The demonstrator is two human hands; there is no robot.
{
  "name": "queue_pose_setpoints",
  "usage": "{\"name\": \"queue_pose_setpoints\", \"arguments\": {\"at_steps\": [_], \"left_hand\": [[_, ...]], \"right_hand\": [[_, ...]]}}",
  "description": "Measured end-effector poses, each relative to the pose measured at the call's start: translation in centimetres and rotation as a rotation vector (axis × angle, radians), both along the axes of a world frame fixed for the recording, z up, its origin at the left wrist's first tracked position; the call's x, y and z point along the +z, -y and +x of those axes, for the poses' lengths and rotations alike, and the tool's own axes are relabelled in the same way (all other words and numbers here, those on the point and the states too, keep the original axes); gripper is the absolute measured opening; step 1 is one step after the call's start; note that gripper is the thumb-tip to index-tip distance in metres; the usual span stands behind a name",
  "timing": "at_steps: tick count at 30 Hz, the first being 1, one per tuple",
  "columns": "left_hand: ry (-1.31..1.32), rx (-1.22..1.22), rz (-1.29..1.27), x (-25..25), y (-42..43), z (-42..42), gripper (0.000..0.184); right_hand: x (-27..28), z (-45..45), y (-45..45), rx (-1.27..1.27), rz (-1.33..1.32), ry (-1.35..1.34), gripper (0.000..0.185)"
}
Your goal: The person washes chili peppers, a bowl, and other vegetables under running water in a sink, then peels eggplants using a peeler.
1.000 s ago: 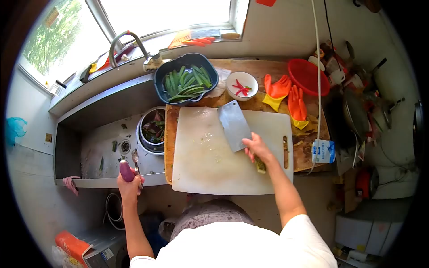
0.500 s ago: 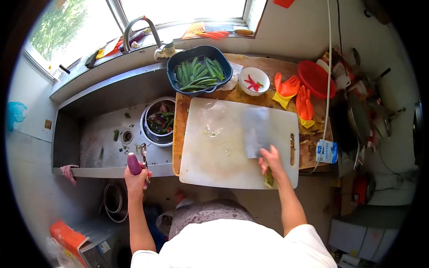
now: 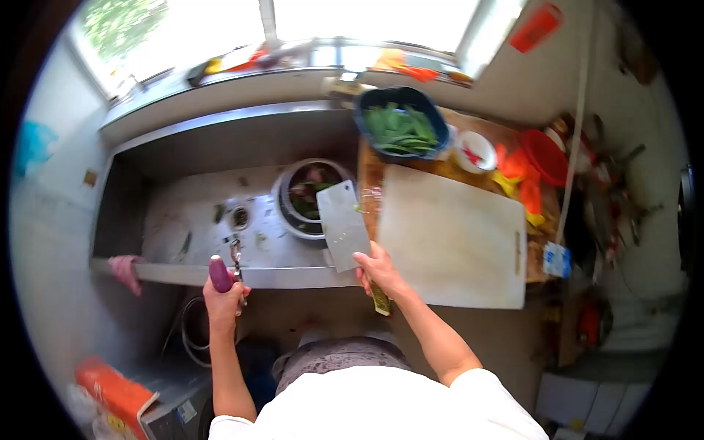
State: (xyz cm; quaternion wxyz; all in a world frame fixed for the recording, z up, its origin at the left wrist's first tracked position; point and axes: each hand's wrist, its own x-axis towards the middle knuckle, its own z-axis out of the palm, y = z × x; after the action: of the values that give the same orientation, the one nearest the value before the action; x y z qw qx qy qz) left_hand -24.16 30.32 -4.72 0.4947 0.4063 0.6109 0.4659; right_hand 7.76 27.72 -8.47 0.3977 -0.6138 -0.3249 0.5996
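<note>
My left hand [image 3: 224,302] is wrapped round a purple eggplant [image 3: 219,274] and a metal peeler-like tool [image 3: 236,258], at the sink's front edge. My right hand [image 3: 378,270] grips the handle of a cleaver [image 3: 344,226]. Its broad blade lies over the sink's right end, just in front of a pot [image 3: 295,192] with dark scraps inside. To the right of the blade is a white cutting board [image 3: 447,235] on a wooden table.
A dark blue basin [image 3: 364,137] of green vegetables stands behind the board. Beside it are a white bowl [image 3: 463,158] with red peppers, orange gloves [image 3: 529,192] and a red basin [image 3: 551,167]. A pink cloth [image 3: 126,274] hangs on the metal sink's edge [image 3: 176,276].
The cleaver in my right hand has moved left, off the board and over the sink's edge. The view has shifted left. My left hand still holds the eggplant and the tool.
</note>
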Motion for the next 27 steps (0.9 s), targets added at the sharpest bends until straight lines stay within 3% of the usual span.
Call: {"name": "queue_pose_setpoints", "arguments": {"at_steps": [1,5,8,11,12,13,15,18,21,25,27], "left_hand": [[-0.007,0.051,-0.022,0.9,0.3,-2.0,0.021],[-0.002,0.163,0.049,1.2,1.3,-10.9,0.021],[0.020,0.214,0.111,-0.3,1.5,-15.0,0.020],[0.070,0.224,0.040,-0.5,1.1,-16.0,0.020],[0.063,0.221,0.031,-0.5,0.7,-16.0,0.020],[0.093,0.218,0.039,-0.7,0.0,-15.9,0.020],[0.152,0.237,0.035,-1.3,-1.0,-15.3,0.020],[0.142,0.218,-0.048,-1.4,-2.5,-14.9,0.020],[0.221,0.195,-0.040,-1.3,-4.2,-13.4,0.020],[0.289,0.076,-0.068,-0.2,-7.9,-11.1,0.021],[0.276,0.006,-0.084,0.3,-10.0,-9.4,0.021]], "right_hand": [[0.6,-3.5,-1.9,0.072,0.045,0.030,0.020],[-2.1,-12.1,-8.9,0.267,0.217,0.567,0.016],[-0.5,-14.8,-10.9,0.258,0.201,0.450,0.011],[-8.4,-13.3,-12.4,0.360,0.666,1.087,0.016],[-2.2,-13.5,-12.1,0.463,0.131,0.647,0.018],[-3.2,-13.1,-12.2,0.367,-0.019,0.318,0.017],[-3.9,-12.0,-12.0,0.222,-0.086,-0.049,0.015],[-7.2,-10.2,-13.6,-0.028,-0.094,-0.114,0.013],[-5.9,-6.7,-16.1,-0.175,-0.027,-0.203,0.014],[1.7,-0.8,-20.8,0.146,0.089,0.124,0.017],[6.0,0.7,-23.2,0.260,0.177,0.487,0.014]]}}
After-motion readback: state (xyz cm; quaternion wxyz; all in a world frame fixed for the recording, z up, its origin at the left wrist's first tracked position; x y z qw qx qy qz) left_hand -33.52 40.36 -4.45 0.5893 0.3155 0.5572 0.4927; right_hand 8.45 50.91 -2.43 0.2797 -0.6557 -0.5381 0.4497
